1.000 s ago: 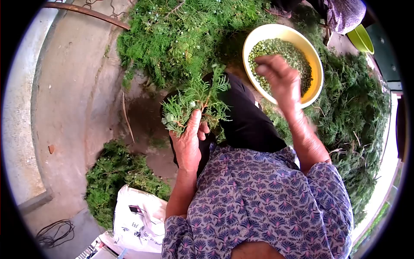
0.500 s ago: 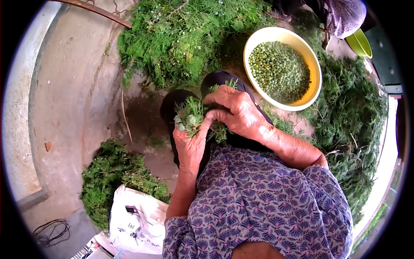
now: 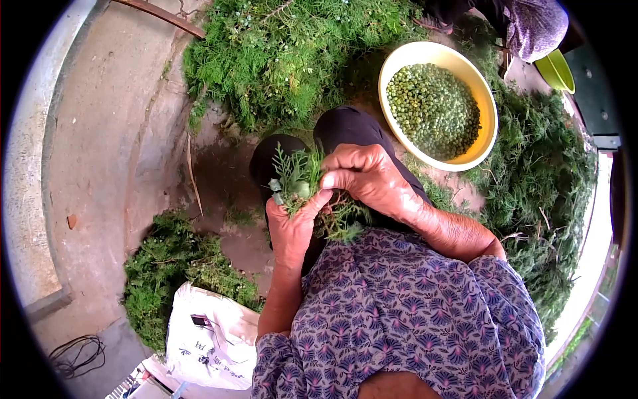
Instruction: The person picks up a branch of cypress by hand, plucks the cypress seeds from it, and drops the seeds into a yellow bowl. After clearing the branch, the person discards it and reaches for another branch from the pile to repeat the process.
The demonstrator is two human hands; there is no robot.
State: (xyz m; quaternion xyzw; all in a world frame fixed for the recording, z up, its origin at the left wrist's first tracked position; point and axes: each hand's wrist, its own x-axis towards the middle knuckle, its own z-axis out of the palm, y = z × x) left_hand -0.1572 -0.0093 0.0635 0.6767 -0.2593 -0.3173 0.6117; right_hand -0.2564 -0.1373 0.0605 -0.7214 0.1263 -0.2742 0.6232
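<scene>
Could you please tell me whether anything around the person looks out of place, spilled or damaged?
I see no obvious spill or damage; the green berries sit within the yellow basin. Slightly untidy: a dark cable tangled at lower left, and a small reddish fragment lying alone on the bare floor.

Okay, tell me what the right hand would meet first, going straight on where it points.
The right hand would likely meet the sprig in the left hand, though depth is unclear.

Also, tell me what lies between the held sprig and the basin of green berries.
In the head view, the right hand and a dark-trousered knee lie between the sprig and the yellow basin.
</scene>
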